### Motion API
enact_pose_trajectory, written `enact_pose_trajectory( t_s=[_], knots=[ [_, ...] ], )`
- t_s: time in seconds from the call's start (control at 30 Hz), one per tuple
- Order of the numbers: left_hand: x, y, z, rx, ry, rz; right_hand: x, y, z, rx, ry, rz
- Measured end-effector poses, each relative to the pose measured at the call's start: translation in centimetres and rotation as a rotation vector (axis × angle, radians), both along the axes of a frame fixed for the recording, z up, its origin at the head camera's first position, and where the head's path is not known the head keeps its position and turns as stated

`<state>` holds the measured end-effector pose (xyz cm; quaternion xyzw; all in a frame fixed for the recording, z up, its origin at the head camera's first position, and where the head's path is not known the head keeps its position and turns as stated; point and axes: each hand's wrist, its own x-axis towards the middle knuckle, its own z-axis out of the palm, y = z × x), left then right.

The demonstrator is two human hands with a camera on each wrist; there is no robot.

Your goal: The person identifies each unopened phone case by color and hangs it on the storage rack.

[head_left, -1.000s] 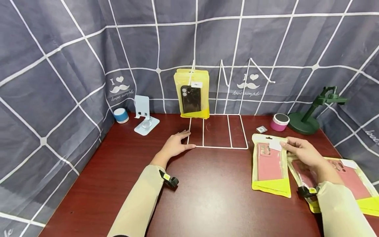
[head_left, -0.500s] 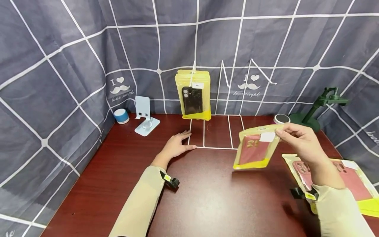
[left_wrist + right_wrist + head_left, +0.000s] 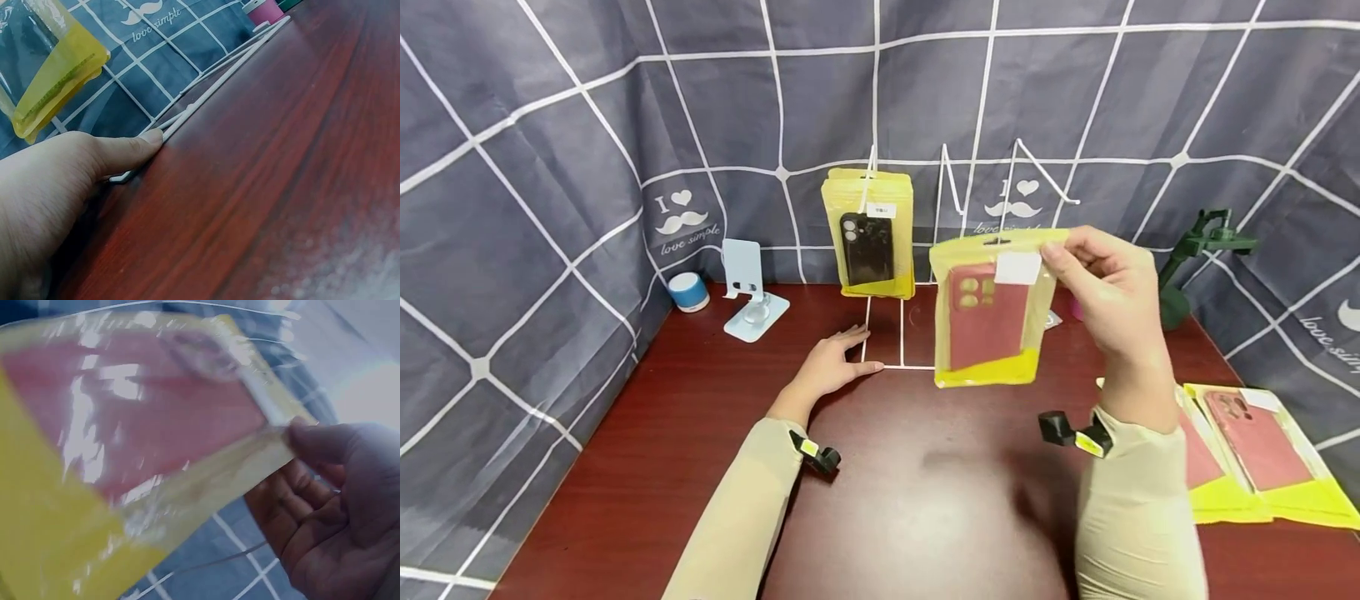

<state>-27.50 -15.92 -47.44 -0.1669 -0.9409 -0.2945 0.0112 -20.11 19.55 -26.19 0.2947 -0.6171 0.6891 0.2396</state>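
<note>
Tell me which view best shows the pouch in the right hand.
The head view: the pouch shows from top to bottom, with only an upper corner covered by the right hand. The right wrist view is closer but blurred, glare-streaked and cropped. The left wrist view lacks it.

"love simple" on the cloth
Above it, "I", a heart and a moustache; label on the hanging packet too small to read.
</note>
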Motion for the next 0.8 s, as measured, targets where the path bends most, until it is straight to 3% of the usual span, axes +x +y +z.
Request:
enact_pose_trajectory(
  t_s=[0.23,0.47,0.63,0.8],
  knots=[
    [-0.2,-0.3,0.0,-0.001,0.01,-0.006,-1.1,-2.2,0.9,-0.109,-0.004,-0.047],
    [-0.1,-0.3,-0.1,-0.019,0.001,-0.015,-3.2,-2.8,-0.1,-0.059,-0.082,-0.076],
    [-0.2,-0.2,-0.1,-0.034,-0.003,-0.021,-5.1,-2.5,-1.2,-0.047,-0.147,-0.037],
    [-0.3,-0.5,0.0,-0.033,0.017,-0.021,-6.3,-2.5,-1.0,-0.023,-0.124,-0.047]
  ],
)
